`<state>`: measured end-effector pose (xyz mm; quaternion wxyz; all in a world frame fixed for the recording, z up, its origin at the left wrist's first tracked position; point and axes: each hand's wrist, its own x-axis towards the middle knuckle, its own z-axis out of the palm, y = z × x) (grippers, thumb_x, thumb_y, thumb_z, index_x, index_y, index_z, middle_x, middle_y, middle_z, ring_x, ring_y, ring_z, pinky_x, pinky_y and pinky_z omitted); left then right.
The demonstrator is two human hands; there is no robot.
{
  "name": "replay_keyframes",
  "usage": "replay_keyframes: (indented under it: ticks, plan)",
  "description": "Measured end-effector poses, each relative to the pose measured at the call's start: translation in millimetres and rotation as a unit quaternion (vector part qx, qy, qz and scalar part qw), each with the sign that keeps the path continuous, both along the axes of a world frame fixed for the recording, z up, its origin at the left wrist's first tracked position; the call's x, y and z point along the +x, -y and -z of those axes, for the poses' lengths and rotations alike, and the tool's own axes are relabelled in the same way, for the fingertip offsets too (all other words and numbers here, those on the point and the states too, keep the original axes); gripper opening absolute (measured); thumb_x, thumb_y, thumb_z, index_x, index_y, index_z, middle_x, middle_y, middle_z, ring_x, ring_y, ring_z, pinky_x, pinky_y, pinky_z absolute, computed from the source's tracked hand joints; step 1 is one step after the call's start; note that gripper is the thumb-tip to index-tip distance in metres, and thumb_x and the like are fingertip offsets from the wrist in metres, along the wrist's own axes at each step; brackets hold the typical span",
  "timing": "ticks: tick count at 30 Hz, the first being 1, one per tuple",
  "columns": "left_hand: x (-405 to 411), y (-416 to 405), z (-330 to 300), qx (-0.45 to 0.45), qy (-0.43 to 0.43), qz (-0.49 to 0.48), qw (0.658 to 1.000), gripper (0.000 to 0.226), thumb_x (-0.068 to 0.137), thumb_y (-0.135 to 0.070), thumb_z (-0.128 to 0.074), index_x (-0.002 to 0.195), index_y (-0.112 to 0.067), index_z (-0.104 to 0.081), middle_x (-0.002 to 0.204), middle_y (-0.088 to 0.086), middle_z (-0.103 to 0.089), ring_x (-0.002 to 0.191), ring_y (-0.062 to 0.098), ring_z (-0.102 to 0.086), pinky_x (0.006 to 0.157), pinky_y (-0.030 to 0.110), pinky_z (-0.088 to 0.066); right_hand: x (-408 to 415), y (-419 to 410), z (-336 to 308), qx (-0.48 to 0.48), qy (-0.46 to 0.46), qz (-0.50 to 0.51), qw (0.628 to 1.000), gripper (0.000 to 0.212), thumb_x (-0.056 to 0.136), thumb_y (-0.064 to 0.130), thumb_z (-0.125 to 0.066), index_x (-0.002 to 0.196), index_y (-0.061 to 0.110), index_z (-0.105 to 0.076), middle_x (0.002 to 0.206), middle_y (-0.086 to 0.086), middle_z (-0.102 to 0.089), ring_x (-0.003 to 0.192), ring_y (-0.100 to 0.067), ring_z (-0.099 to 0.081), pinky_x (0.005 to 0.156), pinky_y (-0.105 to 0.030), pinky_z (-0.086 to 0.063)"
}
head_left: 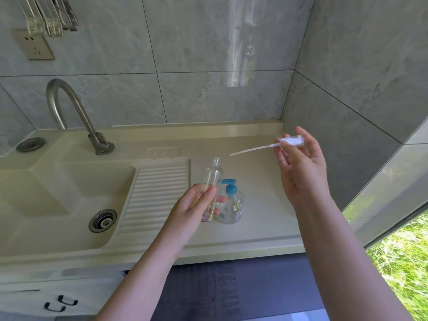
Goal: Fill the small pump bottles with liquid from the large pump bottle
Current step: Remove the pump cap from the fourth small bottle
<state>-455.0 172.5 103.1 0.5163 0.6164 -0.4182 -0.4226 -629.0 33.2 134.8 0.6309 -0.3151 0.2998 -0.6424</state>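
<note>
My left hand (196, 203) grips a small clear bottle (213, 174) around its lower half, tilted a little, its neck uncapped; a trace of yellowish liquid shows near its base. My right hand (298, 165) pinches the small bottle's white pump head (290, 141), held up to the right with its thin dip tube (250, 149) pointing left above the counter. The large round clear pump bottle (231, 208) with a blue pump top (230, 185) stands on the cream counter (261, 223) just right of my left hand.
A cream sink (53, 193) with a drain (103, 220) and ribbed washboard slope (155, 195) lies to the left, with a curved metal faucet (76, 114) behind it. Grey tiled walls close the back and right. A window (403, 256) is at the lower right.
</note>
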Motion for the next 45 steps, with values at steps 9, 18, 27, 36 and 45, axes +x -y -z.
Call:
replay_keyframes:
  ticks: [9, 18, 27, 36, 45]
  plan:
    - [4.8, 5.6, 16.3, 0.012, -0.017, -0.063, 0.998, 0.024, 0.099, -0.034, -0.05, 0.112, -0.015, -0.059, 0.105, -0.01, -0.075, 0.094, 0.014, -0.071, 0.088, 0.036, -0.052, -12.6, 3.9, 76.4, 0.164, -0.198, 0.188, 0.948, 0.025, 0.075, 0.013, -0.084, 0.095, 0.02, -0.071, 0.08, 0.007, -0.07, 0.068, -0.006, -0.061, 0.075, -0.025, -0.053]
    - [7.6, 6.4, 34.1, 0.042, -0.018, -0.071, 0.996, 0.023, 0.098, -0.033, -0.054, 0.111, -0.015, -0.058, 0.104, -0.008, -0.075, 0.094, 0.013, -0.071, 0.093, 0.043, -0.05, -15.4, -5.5, 161.3, 0.271, -0.286, 0.149, 0.907, 0.023, 0.077, 0.011, -0.077, 0.084, 0.016, -0.055, 0.062, 0.002, -0.062, 0.057, -0.016, -0.064, 0.068, -0.036, -0.055]
    - [13.1, 22.8, 63.0, 0.069, -0.054, -0.113, 0.99, 0.02, 0.094, -0.029, -0.062, 0.11, -0.018, -0.057, 0.106, -0.003, -0.074, 0.1, 0.017, -0.07, 0.086, 0.039, -0.051, -19.9, 0.1, 187.2, 0.221, -0.47, 0.138, 0.844, 0.019, 0.076, 0.024, -0.076, 0.081, 0.023, -0.058, 0.085, 0.005, -0.068, 0.08, -0.02, -0.066, 0.06, -0.026, -0.04]
    - [18.2, 38.6, 85.1, 0.102, -0.064, -0.106, 0.987, 0.023, 0.092, -0.025, -0.066, 0.112, -0.018, -0.057, 0.109, 0.003, -0.073, 0.1, 0.017, -0.07, 0.082, 0.036, -0.05, -15.7, 10.7, 203.9, 0.15, -0.548, 0.135, 0.812, 0.016, 0.081, 0.018, -0.071, 0.084, 0.016, -0.055, 0.093, 0.003, -0.053, 0.074, -0.007, -0.051, 0.07, -0.025, -0.035]
    - [21.0, 50.3, 89.6, 0.099, -0.076, -0.118, 0.985, 0.027, 0.09, -0.023, -0.067, 0.113, -0.016, -0.056, 0.098, -0.002, -0.076, 0.097, 0.016, -0.071, 0.079, 0.032, -0.048, -16.3, 18.8, 216.4, 0.097, -0.581, 0.149, 0.795, 0.017, 0.084, 0.018, -0.074, 0.088, 0.01, -0.059, 0.088, 0.006, -0.047, 0.079, -0.021, -0.052, 0.07, -0.019, -0.03]
